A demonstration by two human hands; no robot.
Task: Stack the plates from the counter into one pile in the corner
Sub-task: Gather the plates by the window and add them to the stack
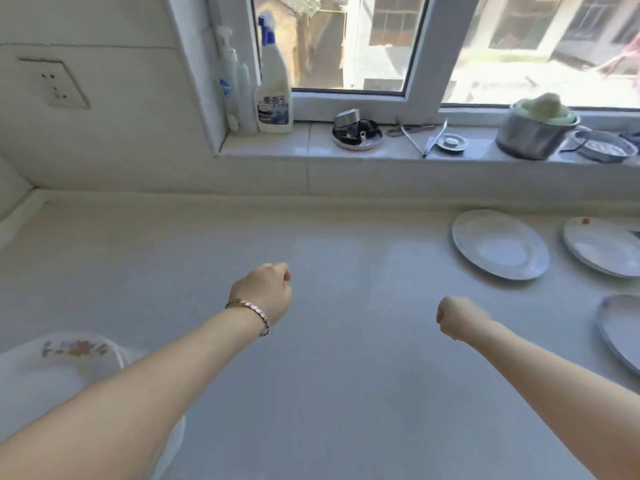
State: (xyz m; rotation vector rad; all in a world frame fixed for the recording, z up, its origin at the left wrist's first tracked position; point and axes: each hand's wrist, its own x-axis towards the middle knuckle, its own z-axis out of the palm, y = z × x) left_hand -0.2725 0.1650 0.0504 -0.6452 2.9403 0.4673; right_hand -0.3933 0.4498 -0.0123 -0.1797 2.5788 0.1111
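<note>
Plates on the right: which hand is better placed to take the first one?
Probably right. The right hand hovers nearer the closest plate; the left hand is farther left. Both hold nothing.

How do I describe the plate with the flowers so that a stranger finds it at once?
Start from the grey counter below the window and go to its near left side. There a white plate lies partly under the left forearm. It carries an orange flower print on its rim and is the only plate on that side; the other plates lie far right.
</note>
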